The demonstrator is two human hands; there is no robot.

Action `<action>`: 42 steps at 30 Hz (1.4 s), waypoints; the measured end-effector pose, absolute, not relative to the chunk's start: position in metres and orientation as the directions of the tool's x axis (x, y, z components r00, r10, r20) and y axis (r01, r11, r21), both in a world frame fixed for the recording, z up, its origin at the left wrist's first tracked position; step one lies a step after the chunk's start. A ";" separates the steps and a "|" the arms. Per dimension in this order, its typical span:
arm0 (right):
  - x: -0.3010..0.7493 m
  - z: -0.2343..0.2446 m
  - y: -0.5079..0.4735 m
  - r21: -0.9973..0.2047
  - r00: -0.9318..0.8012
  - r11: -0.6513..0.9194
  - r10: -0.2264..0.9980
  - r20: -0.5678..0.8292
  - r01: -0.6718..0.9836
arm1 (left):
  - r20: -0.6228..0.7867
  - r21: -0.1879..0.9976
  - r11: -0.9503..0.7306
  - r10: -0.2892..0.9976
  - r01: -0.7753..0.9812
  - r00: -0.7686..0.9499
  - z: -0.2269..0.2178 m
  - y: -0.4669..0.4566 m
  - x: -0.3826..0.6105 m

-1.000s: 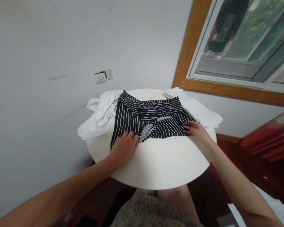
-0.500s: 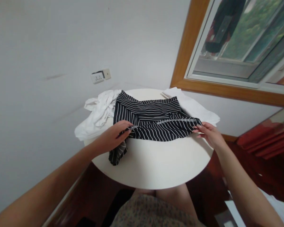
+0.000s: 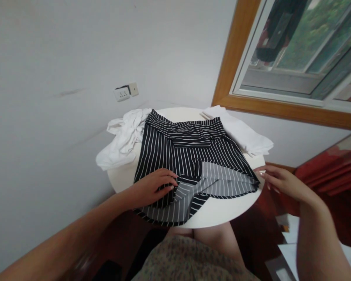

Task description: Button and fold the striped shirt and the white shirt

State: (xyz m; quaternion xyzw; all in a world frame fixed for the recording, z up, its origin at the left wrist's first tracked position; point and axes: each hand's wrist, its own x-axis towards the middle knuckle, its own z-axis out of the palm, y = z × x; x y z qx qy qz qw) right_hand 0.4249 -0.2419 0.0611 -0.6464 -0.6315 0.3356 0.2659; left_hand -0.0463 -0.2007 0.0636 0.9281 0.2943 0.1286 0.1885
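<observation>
Black shorts with white stripes (image 3: 160, 150) lie spread on a round white table (image 3: 219, 210), waistband toward the wall. Both leg openings face me, and their grey inner side shows at the hems. My left hand (image 3: 159, 185) rests on the left leg near its hem, fingers stretched out over the cloth. Its thumb lies a little apart from them. At the table's right edge, my right hand (image 3: 280, 181) is beside the right leg's outer hem corner, fingers apart, with no cloth visible between them.
Crumpled white cloth (image 3: 125, 136) sits at the table's left. Folded white cloth (image 3: 236, 130) lies at the right. Behind stands a wall with a socket (image 3: 122, 93); a wood-framed window (image 3: 280, 108) is at the right. White papers (image 3: 291, 234) lie lower right.
The lower part of the shorts, earlier bunched up, is now spread toward me with the leg openings showing. Both hands have come nearer, the right one also moving outward and off the cloth.
</observation>
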 end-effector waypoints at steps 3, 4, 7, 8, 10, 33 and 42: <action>0.395 0.064 -0.216 -0.721 0.001 0.135 0.983 0.185 0.680 | 0.237 0.286 -0.767 0.638 0.574 0.733 0.043 -0.190 -0.033; 0.382 0.063 -0.207 -0.668 -0.048 0.202 0.969 0.242 0.716 | 0.253 0.250 -0.761 0.649 0.599 0.718 0.036 -0.186 -0.030; 0.345 0.053 -0.185 -0.471 -0.262 0.351 0.934 0.245 0.810 | 0.261 0.207 -0.744 0.668 0.636 0.697 0.021 -0.180 -0.023; 0.335 0.048 -0.180 -0.420 -0.280 0.359 0.930 0.239 0.833 | 0.256 0.207 -0.743 0.669 0.636 0.698 0.019 -0.180 -0.022; 0.320 0.040 -0.174 -0.357 -0.271 0.341 0.934 0.232 0.870 | 0.242 0.211 -0.748 0.663 0.629 0.708 0.017 -0.183 -0.022; 0.321 0.050 -0.252 -0.525 -0.611 0.554 0.788 0.081 0.645 | 0.222 0.303 -0.889 0.415 0.342 0.882 0.026 -0.265 0.028; 0.301 0.043 -0.268 -0.549 -0.662 0.629 0.729 0.171 0.551 | 0.204 0.417 -0.899 0.234 0.132 0.950 0.040 -0.275 0.030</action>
